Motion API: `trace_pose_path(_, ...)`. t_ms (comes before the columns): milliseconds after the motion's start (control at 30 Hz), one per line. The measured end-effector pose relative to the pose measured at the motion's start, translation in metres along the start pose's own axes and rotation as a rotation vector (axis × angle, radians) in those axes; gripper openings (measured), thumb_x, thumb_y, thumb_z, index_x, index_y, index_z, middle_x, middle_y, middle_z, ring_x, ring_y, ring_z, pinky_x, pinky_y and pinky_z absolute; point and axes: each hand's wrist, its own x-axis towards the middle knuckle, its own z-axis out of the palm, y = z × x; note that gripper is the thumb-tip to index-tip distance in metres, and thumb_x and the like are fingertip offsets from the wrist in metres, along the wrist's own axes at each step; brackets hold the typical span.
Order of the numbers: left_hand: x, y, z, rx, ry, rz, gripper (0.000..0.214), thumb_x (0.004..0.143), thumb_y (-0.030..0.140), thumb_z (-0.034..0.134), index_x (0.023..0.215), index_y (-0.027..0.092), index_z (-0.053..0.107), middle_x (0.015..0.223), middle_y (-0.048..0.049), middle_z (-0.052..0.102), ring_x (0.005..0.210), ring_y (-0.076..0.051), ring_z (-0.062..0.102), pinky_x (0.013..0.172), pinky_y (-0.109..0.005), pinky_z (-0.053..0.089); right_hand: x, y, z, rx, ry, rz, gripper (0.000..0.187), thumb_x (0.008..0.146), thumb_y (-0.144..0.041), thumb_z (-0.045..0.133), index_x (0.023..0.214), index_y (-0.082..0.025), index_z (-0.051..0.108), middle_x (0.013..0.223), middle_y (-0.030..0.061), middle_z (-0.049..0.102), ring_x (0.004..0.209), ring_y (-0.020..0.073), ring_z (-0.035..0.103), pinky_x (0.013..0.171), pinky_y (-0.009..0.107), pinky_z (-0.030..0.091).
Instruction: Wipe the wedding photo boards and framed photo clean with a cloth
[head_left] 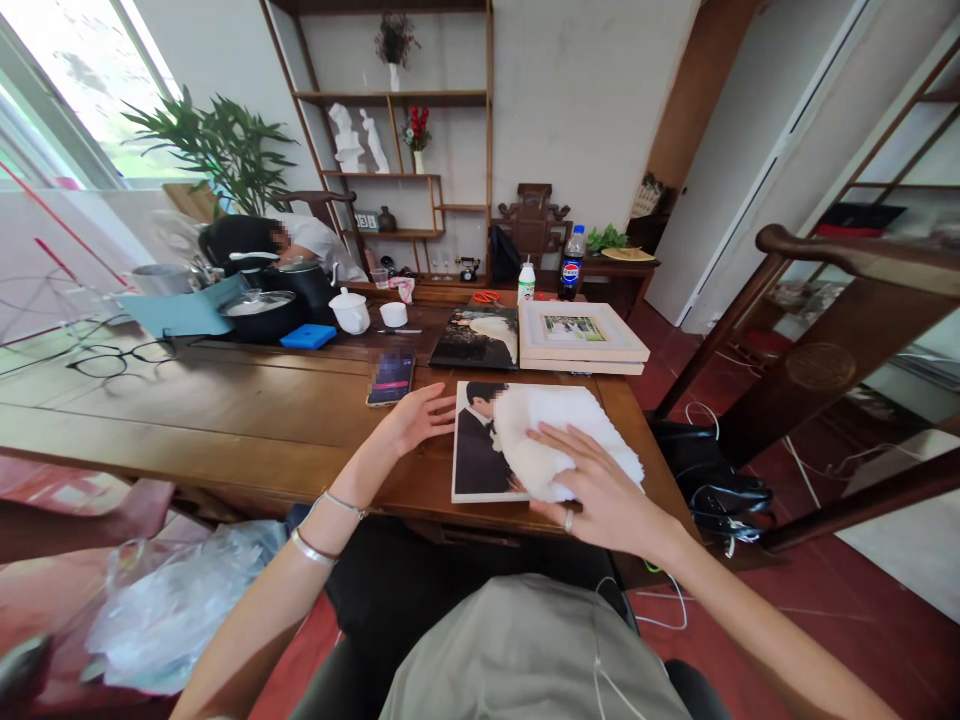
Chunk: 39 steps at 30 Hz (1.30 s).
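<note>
A large photo print [478, 455] of a person in a dark suit lies flat near the front edge of the wooden table [247, 420]. My right hand [596, 490] lies flat, fingers spread, pressing a white cloth [555, 430] onto the print's right half. My left hand [416, 417] rests open on the table with its fingertips against the print's left edge. A ring shows on my right hand and bracelets on my left wrist.
A phone [391, 378] lies left of the print. Behind it sit another photo [478, 337], stacked pale frames [579, 338], a glue bottle [526, 281], a cola bottle [572, 263], scissors [486, 297], pots [262, 312] and eyeglasses [112, 360]. A person [281, 240] bends over at the far left. A plastic bag [176, 605] lies at my left.
</note>
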Motion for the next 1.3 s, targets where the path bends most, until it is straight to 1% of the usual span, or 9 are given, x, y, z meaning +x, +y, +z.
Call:
trace_pose_path(100, -0.015, 0.008, 0.01, -0.018, 0.005, 0.023, 0.022, 0.081, 0.022, 0.055, 0.102, 0.018, 0.055, 0.091, -0.009, 0.066, 0.069, -0.018, 0.066, 0.068, -0.037, 0.055, 0.001, -0.016, 0.008, -0.042, 0.057, -0.029, 0.03, 0.074, -0.047, 0.067, 0.076, -0.017, 0.07, 0.149, 0.0128, 0.03, 0.139, 0.0309, 0.02, 0.111, 0.055, 0.018)
trace_pose_path(200, -0.031, 0.014, 0.017, -0.02, 0.01, 0.065, 0.025, 0.083, 0.021, 0.051, 0.107, 0.016, 0.056, 0.09, -0.0093, 0.066, 0.068, -0.018, 0.065, 0.067, -0.037, 0.056, 0.006, -0.029, 0.017, -0.093, 0.126, -0.04, 0.015, 0.077, -0.028, 0.064, 0.066, -0.018, 0.068, 0.151, 0.0093, 0.027, 0.14, 0.0313, 0.017, 0.111, 0.055, 0.018)
trace_pose_path(500, -0.064, 0.02, 0.042, -0.084, -0.052, 0.234, 0.031, 0.087, 0.024, 0.045, 0.116, 0.016, 0.054, 0.098, -0.0102, 0.066, 0.086, -0.019, 0.067, 0.081, -0.038, 0.054, 0.003, -0.006, 0.018, 0.114, 0.521, -0.031, 0.022, 0.076, -0.016, 0.051, 0.092, -0.02, 0.067, 0.125, 0.0109, 0.06, 0.119, 0.0277, 0.053, 0.096, 0.048, 0.047)
trace_pose_path(633, -0.056, -0.001, 0.047, 0.01, -0.192, 0.407, 0.033, 0.086, 0.031, 0.05, 0.115, 0.016, 0.054, 0.122, -0.0133, 0.059, 0.114, -0.026, 0.057, 0.095, -0.042, 0.047, -0.003, 0.008, 0.007, 0.21, 0.915, 0.345, 0.018, 0.063, -0.026, 0.075, 0.077, -0.021, 0.065, 0.089, 0.0087, 0.07, 0.095, 0.0299, 0.065, 0.091, 0.049, 0.05)
trace_pose_path(700, -0.044, -0.021, 0.046, 0.104, -0.045, 0.478, 0.04, 0.08, 0.024, 0.061, 0.119, 0.019, 0.052, 0.13, -0.0121, 0.054, 0.124, -0.025, 0.048, 0.1, -0.039, 0.043, 0.001, 0.007, -0.004, 0.346, 1.167, 0.544, 0.034, 0.059, -0.027, 0.08, 0.088, -0.016, 0.065, 0.087, 0.0086, 0.069, 0.09, 0.0287, 0.065, 0.088, 0.048, 0.052)
trace_pose_path(833, -0.03, -0.06, 0.049, 0.095, 0.01, 0.345, 0.04, 0.08, 0.028, 0.064, 0.117, 0.023, 0.053, 0.132, -0.0102, 0.054, 0.124, -0.023, 0.05, 0.099, -0.037, 0.043, 0.017, 0.002, -0.024, 0.828, 1.473, 0.545, 0.054, 0.062, -0.023, 0.079, 0.11, -0.014, 0.058, 0.1, 0.0069, 0.067, 0.095, 0.0233, 0.064, 0.088, 0.045, 0.053)
trace_pose_path(967, -0.041, -0.075, 0.067, -0.105, -0.219, 0.258, 0.034, 0.078, 0.043, 0.065, 0.098, 0.016, 0.063, 0.106, -0.0107, 0.068, 0.096, -0.022, 0.066, 0.083, -0.033, 0.053, 0.021, 0.015, -0.014, 1.234, 1.41, 0.612, 0.051, 0.066, -0.024, 0.075, 0.113, -0.015, 0.058, 0.106, 0.0067, 0.067, 0.099, 0.0231, 0.063, 0.091, 0.044, 0.051)
trace_pose_path(1100, -0.05, -0.077, 0.078, -0.199, -0.039, 0.41, 0.031, 0.073, 0.04, 0.072, 0.093, 0.017, 0.062, 0.095, -0.0048, 0.071, 0.082, -0.016, 0.067, 0.07, -0.024, 0.052, 0.012, 0.039, 0.009, 1.43, 1.052, 0.644, 0.041, 0.08, -0.045, 0.059, 0.11, -0.019, 0.059, 0.105, 0.0069, 0.068, 0.1, 0.0258, 0.064, 0.089, 0.049, 0.051)
trace_pose_path(1300, -0.042, -0.064, 0.071, -0.132, 0.151, 0.441, 0.032, 0.077, 0.041, 0.067, 0.1, 0.02, 0.059, 0.101, -0.0039, 0.07, 0.088, -0.018, 0.066, 0.073, -0.026, 0.052, 0.003, 0.061, 0.015, 1.278, 0.911, 0.613, 0.076, 0.084, -0.072, 0.015, 0.118, -0.019, 0.056, 0.113, 0.0096, 0.065, 0.108, 0.026, 0.06, 0.089, 0.05, 0.048)
